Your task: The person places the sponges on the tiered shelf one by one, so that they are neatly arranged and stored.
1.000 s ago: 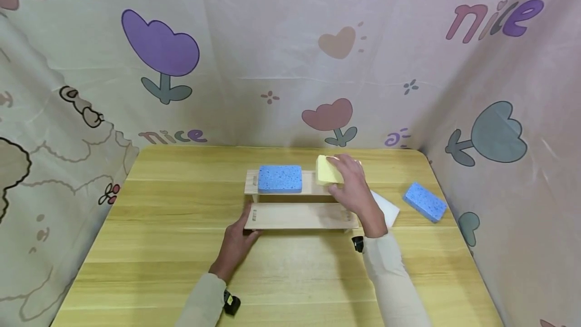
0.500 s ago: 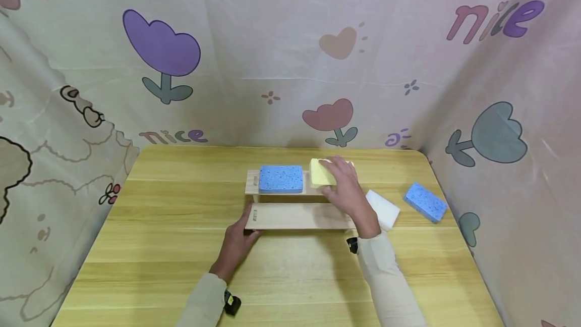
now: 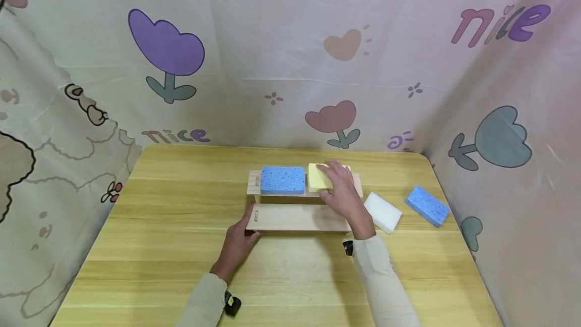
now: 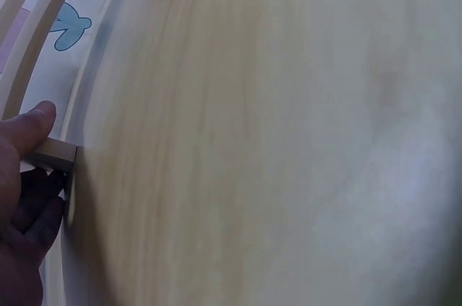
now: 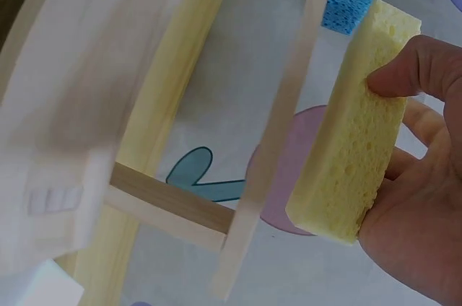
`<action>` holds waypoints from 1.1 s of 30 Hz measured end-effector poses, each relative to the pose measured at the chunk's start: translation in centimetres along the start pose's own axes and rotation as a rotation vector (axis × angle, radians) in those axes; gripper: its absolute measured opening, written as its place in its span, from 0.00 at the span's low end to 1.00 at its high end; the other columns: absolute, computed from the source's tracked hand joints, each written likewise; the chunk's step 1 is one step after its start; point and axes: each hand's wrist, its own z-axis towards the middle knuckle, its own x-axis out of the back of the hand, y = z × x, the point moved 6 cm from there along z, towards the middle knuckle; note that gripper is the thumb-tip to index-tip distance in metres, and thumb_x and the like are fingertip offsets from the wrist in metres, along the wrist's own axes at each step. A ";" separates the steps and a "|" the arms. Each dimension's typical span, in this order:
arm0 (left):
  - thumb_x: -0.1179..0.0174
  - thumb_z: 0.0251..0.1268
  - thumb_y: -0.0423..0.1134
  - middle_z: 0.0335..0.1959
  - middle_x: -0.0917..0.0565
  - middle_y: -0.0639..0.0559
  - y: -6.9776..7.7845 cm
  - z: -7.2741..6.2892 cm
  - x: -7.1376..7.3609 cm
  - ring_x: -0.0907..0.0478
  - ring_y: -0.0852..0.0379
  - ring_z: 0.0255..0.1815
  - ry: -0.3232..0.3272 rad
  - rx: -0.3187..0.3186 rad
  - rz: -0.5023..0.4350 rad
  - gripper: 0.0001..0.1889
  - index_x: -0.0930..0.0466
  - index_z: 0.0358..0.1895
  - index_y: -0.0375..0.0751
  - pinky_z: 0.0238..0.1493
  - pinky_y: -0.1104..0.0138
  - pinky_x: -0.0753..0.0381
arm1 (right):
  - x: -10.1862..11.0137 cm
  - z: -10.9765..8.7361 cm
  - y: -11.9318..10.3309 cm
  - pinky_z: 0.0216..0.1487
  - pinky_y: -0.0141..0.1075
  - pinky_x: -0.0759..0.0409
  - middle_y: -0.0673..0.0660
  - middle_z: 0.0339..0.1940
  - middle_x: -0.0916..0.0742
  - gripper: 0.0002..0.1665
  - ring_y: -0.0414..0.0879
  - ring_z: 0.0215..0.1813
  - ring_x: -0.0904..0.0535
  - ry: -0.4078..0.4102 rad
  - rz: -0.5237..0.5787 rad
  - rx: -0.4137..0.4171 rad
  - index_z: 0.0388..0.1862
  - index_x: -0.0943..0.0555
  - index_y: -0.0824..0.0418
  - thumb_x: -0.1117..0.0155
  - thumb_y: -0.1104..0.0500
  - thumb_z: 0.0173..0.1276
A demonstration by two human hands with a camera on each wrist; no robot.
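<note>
A two-tier wooden rack (image 3: 295, 217) stands on the table, its rear shelf higher than the front one. On the upper shelf's left part lies a blue speckled sponge (image 3: 282, 180). My right hand (image 3: 342, 193) grips a yellow sponge (image 5: 354, 133) at the upper shelf, just right of the blue one; in the right wrist view the thumb presses its near face. My left hand (image 3: 237, 240) holds the rack's front left corner. In the left wrist view, the left thumb and fingers pinch a wooden end piece (image 4: 54, 153) of the rack.
A white sponge (image 3: 383, 212) lies on the table (image 3: 181, 266) just right of the rack. Farther right is a second blue sponge (image 3: 427, 206). A printed curtain (image 3: 254, 39) closes off the back and sides of the table.
My right hand has moved the yellow sponge left and down to the upper shelf, uncovering more of the white sponge. My left hand has stayed on the rack's corner.
</note>
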 end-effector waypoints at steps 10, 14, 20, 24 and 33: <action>0.32 0.55 0.36 0.65 0.28 0.39 0.2 0.0 0.1 0.27 0.43 0.63 -0.002 -0.006 -0.008 0.46 0.50 0.76 0.49 0.56 0.55 0.21 | -0.8 -0.2 0.5 0.77 0.58 0.57 0.63 0.70 0.30 0.39 0.61 0.75 0.45 -0.015 -0.013 -0.021 0.67 0.31 0.59 0.36 0.67 0.52; 0.32 0.55 0.36 0.66 0.29 0.39 0.1 0.0 0.1 0.27 0.43 0.63 -0.005 0.000 -0.007 0.47 0.50 0.76 0.49 0.57 0.54 0.22 | -1.0 -0.1 0.6 0.76 0.59 0.56 0.64 0.69 0.30 0.39 0.62 0.75 0.44 -0.016 -0.019 -0.019 0.67 0.30 0.59 0.37 0.67 0.51; 0.32 0.55 0.36 0.65 0.28 0.38 0.0 0.0 0.0 0.26 0.42 0.62 -0.005 -0.001 -0.008 0.46 0.50 0.75 0.48 0.56 0.55 0.21 | -1.4 -0.2 0.8 0.75 0.60 0.53 0.65 0.68 0.29 0.39 0.63 0.74 0.43 -0.016 -0.047 -0.022 0.66 0.30 0.60 0.37 0.68 0.51; 0.32 0.54 0.35 0.66 0.29 0.38 0.0 -0.1 0.0 0.26 0.42 0.62 -0.005 -0.010 -0.019 0.46 0.50 0.75 0.46 0.56 0.55 0.21 | -1.5 -0.3 0.9 0.75 0.60 0.53 0.65 0.68 0.29 0.39 0.62 0.74 0.43 -0.018 -0.052 -0.020 0.66 0.29 0.60 0.38 0.68 0.50; 0.32 0.55 0.36 0.66 0.30 0.39 -0.2 -0.1 0.0 0.27 0.43 0.63 0.009 -0.032 0.002 0.46 0.49 0.75 0.45 0.57 0.55 0.21 | -1.5 -0.3 0.9 0.76 0.59 0.54 0.64 0.69 0.29 0.40 0.61 0.74 0.43 -0.032 -0.055 -0.024 0.67 0.30 0.59 0.38 0.68 0.50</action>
